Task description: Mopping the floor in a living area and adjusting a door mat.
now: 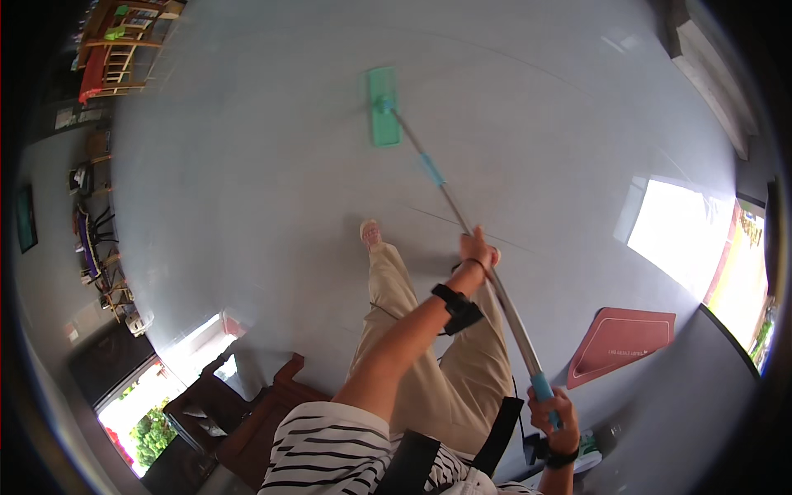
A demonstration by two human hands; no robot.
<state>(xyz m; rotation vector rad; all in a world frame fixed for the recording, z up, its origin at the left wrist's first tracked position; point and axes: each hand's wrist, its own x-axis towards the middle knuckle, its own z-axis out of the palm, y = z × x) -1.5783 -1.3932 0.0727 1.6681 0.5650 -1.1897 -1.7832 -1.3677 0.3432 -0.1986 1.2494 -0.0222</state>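
Note:
A flat mop (385, 127) with a green rectangular head lies against the grey floor, ahead of my feet. Its metal pole runs down and to the right, with a blue joint sleeve partway along. My left hand (476, 250) grips the middle of the pole, thumb along it, above my right foot. Near my right hip, my right hand (552, 413) is closed around the blue grip at the pole's upper end. Both wrists carry black bands with devices.
A red mat (622, 346) bearing writing lies at the right, near a doorway. Dark wooden furniture (272, 408) stands close at the lower left. Wooden chairs (127, 46) and other items line the left edge. A pale raised ledge (711, 80) is at the upper right.

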